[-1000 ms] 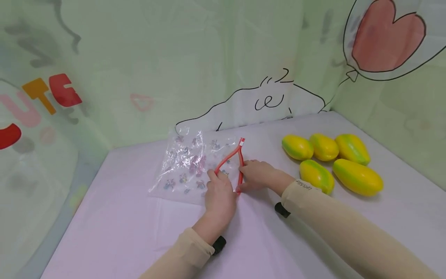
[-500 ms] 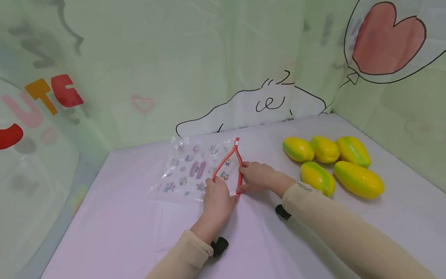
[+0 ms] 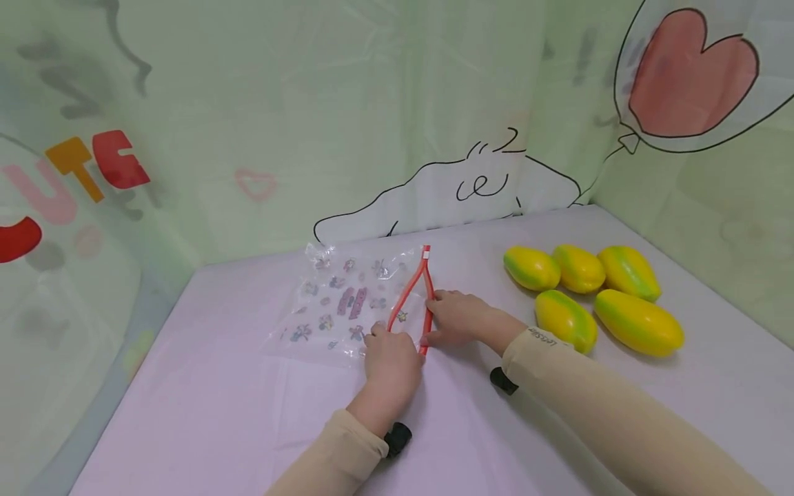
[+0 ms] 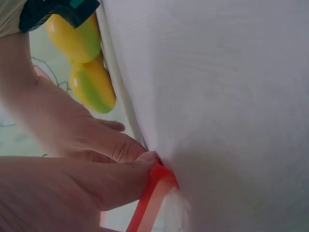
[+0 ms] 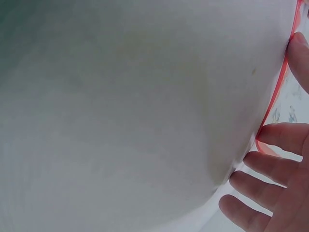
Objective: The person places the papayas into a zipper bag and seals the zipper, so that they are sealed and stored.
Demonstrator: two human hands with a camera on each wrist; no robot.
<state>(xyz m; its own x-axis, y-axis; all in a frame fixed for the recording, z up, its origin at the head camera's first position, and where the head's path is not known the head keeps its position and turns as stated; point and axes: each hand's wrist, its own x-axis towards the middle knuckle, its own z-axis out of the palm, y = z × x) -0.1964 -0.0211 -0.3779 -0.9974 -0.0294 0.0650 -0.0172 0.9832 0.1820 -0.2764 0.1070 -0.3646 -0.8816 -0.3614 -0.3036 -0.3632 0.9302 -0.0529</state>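
A clear plastic zip bag printed with small cartoon figures lies flat on the table. Its red-edged mouth faces right, the two red strips parted in the middle and joined at the far end. At the near end my left hand grips the mouth, fingers over the left strip. The left wrist view shows the thumb on the red edge. Spread along the right strip, the fingertips and thumb of my right hand touch it, fingers nearly straight in the right wrist view.
Several yellow fruits with green streaks, like papayas, lie in a group right of the bag. A pale lilac cloth covers the table. Printed curtains hang behind and at both sides.
My left hand has shifted slightly toward me, fingers sliding down the left strip. The bag has flattened and the parted strips lie closer together. My right hand stays almost still.
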